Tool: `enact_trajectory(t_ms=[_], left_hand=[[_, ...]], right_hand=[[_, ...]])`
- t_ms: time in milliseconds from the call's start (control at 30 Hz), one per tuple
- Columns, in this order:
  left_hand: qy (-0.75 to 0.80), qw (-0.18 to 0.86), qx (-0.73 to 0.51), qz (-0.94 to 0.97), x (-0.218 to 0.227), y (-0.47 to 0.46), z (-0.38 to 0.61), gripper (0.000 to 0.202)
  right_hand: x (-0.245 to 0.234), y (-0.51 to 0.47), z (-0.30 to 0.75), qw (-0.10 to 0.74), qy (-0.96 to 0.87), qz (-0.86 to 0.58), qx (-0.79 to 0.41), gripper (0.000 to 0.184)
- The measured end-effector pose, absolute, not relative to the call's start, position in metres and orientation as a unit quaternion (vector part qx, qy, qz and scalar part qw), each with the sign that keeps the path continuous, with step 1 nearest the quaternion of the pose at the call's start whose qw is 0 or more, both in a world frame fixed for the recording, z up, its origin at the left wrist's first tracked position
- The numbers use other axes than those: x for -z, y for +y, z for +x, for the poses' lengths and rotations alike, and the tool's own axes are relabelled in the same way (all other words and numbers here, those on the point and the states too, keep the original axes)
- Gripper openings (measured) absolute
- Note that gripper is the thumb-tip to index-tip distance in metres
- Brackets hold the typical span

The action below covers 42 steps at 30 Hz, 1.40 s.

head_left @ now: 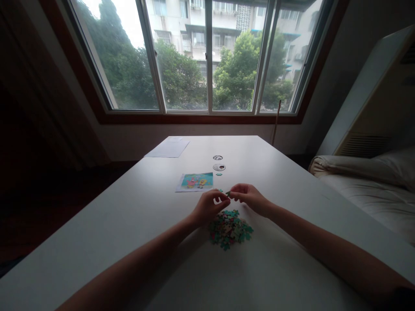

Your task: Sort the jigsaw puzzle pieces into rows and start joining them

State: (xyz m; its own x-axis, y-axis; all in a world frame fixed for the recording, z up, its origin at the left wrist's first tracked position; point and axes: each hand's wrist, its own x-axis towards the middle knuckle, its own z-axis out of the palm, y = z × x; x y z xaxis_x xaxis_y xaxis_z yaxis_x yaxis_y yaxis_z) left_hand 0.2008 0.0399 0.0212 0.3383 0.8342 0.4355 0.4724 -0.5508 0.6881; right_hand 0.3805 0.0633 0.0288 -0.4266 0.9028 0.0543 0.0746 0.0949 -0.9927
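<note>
Over the table, my left hand (212, 204) and my right hand (249, 196) meet with their fingertips close together. A small dark green jigsaw piece (228, 194) shows between them. My right thumb and index finger pinch it; the left fingertips close at its lower left edge, partly hiding it. Just nearer to me lies a loose heap of jigsaw pieces (231, 229), mostly green with some pink and beige. Beyond my left hand, a single greenish piece (220, 190) rests on the table, and another piece (219, 174) lies farther back.
A colourful cartoon picture sheet (197, 181) lies left of the hands on the white table (129, 242). Two round flat items (219, 167) sit farther back, and white paper (167, 147) is at the far left corner. A padded sofa (363, 181) stands at the right.
</note>
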Motion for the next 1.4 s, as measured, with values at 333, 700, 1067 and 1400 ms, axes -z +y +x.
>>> enact_trajectory(t_ms=[333,700,1067,1400], left_hand=[[0.431,0.281,-0.463,0.722,-0.019,0.046,0.2,0.023],[0.425,0.333,-0.469,0.699,-0.022,0.05,0.195,0.021],[0.42,0.322,-0.459,0.714,-0.021,0.049,0.196,0.023],[0.485,0.179,-0.417,0.748,-0.013,0.057,0.18,0.017]], right_hand=[[-0.03,0.058,0.375,0.374,-0.608,-0.409,-0.568,0.031],[-0.031,0.064,0.392,0.382,-0.819,-0.36,-0.233,0.036],[-0.028,0.058,0.389,0.407,-0.847,-0.335,-0.065,0.023],[-0.028,0.061,0.394,0.424,-0.831,-0.36,-0.01,0.023]])
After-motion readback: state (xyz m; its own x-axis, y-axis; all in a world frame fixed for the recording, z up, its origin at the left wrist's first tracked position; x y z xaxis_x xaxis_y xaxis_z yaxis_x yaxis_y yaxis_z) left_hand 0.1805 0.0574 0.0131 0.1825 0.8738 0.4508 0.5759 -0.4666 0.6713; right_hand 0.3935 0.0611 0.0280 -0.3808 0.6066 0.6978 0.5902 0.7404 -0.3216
